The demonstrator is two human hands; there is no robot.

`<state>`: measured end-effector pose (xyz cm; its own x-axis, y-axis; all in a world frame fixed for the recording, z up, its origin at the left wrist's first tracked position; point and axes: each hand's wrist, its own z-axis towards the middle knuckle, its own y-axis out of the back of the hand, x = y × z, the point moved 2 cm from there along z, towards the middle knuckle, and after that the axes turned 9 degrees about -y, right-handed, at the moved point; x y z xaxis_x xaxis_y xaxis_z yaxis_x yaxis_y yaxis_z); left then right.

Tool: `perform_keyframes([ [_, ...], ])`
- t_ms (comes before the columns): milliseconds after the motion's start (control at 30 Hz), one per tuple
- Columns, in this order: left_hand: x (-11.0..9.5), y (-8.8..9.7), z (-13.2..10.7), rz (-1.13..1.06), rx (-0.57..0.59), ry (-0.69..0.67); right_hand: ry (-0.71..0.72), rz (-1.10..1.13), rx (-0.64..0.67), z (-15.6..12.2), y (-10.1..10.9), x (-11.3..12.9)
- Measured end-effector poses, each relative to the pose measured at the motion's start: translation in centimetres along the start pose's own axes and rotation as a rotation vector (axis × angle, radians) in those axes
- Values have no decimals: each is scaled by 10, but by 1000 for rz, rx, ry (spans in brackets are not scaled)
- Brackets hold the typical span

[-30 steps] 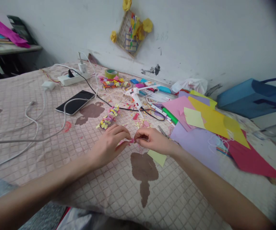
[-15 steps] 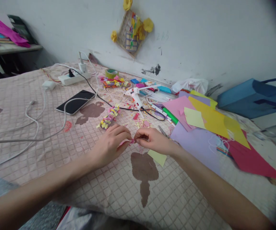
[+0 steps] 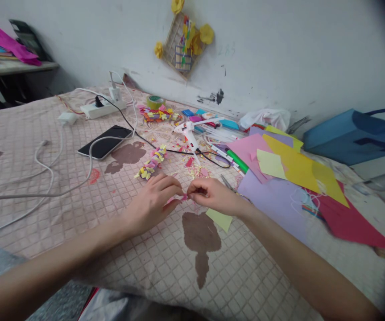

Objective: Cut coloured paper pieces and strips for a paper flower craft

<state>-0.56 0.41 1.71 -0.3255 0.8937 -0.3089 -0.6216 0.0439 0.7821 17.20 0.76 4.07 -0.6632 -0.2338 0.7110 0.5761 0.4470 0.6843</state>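
Between my fingertips is a small pink piece [image 3: 184, 196], probably paper, mostly hidden by the fingers. My left hand [image 3: 157, 200] pinches its left side, with thumb and fingers closed. From the right, my right hand [image 3: 212, 195] grips it with curled fingers. A bunch of yellow, pink and purple paper flowers [image 3: 151, 163] lies just beyond my left hand. Under my right wrist are scissors [image 3: 228, 183], partly covered. A pale yellow paper piece [image 3: 219, 219] rests on the cloth below my right hand.
A white glue gun [image 3: 188, 133] stands among paper scraps, its black cord trailing. At left are a tablet [image 3: 105, 141], white cables and a power strip [image 3: 101, 109]. Coloured sheets [image 3: 289, 156], a green marker [image 3: 237, 161] and a blue bag [image 3: 339, 138] lie right. Tape [image 3: 155, 102] sits at the back.
Almost nothing differs. Both hands keep the same place and grip on the small pink piece; the view has shifted very slightly.
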Motion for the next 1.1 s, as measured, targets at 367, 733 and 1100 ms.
perform_keyframes([
  [367, -1, 2, 1, 16, -1, -24, 1, 10, 5, 0, 0, 0],
  [733, -1, 0, 2, 24, -13, -29, 8, -13, -2, 1, -1, -2],
  [1100, 0, -3, 3, 39, 5, -26, 26, -4, 20, 1, -2, -3],
])
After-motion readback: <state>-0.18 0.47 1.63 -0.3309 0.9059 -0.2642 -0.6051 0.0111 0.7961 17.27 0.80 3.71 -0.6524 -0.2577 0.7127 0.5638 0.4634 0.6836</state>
